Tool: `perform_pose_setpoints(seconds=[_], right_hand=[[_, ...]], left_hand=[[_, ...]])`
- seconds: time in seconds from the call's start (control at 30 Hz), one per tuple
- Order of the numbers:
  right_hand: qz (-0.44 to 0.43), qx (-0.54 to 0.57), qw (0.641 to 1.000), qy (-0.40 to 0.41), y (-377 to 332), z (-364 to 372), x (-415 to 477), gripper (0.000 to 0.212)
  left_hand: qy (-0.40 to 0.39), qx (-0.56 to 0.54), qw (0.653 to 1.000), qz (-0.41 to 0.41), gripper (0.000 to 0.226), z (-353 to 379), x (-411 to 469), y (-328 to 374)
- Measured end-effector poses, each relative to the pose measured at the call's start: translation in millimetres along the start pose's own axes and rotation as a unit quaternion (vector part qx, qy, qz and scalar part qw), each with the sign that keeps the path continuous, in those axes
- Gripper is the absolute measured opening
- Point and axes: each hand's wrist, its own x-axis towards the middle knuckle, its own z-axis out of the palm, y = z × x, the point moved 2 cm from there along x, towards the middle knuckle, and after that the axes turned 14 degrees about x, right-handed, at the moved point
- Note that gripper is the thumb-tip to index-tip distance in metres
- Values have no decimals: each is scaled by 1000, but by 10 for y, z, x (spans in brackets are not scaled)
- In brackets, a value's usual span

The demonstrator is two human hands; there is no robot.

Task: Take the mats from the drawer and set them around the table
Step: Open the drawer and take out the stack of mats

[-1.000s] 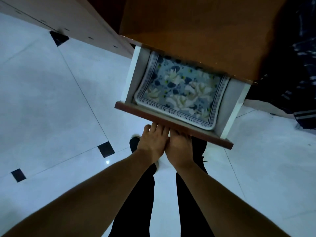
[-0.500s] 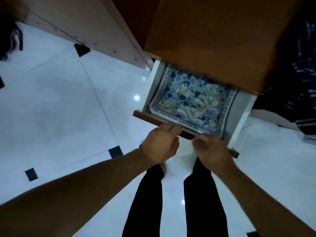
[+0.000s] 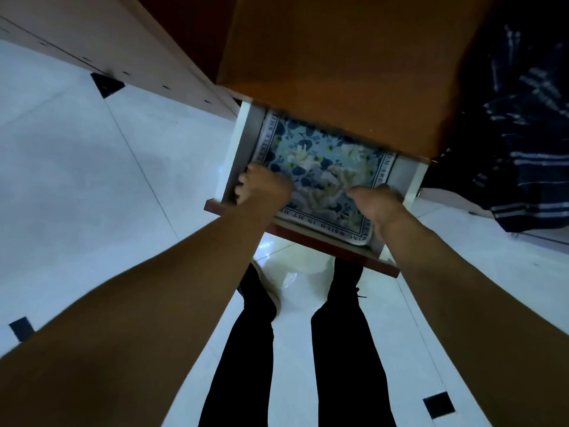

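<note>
Your left hand [image 3: 261, 188] and right hand [image 3: 377, 204] are down inside the open drawer [image 3: 300, 234], resting on the near corners of the flowered mats [image 3: 320, 161]; whether your fingers have closed on them, you cannot tell from here. The mats lie flat, their far edge tucked under the brown table [image 3: 338, 63]. Pull up too steeply and that hidden edge may catch on the tabletop, or only the top mat may come away. Below you is glossy white tiled floor [image 3: 92, 180] with small black insets; the room is dim.
</note>
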Motion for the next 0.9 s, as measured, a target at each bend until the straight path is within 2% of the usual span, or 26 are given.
perform_pose_setpoints(seconds=[0.07,0.2,0.37,0.47,0.57,0.7,0.9], right_hand=[[31,33,999,-12,43,36,-31,81],[44,53,997,-29,153,76,-65,62],[56,91,994,-15,217,100,-18,60],[46,147,988,14,279,91,-16,76],[44,155,986,38,359,110,-31,98],[48,189,979,59,420,146,-35,106],[40,261,962,70,433,130,-40,104]], left_hand=[[1,-5,1000,-22,72,35,12,12],[-17,-23,997,-69,80,55,80,37],[-15,-22,996,-87,90,45,159,8],[8,8,998,-70,86,108,156,-50],[11,38,998,-50,90,157,123,-76],[-8,62,997,-37,95,157,117,-83],[73,-67,995,-19,78,111,72,-171]])
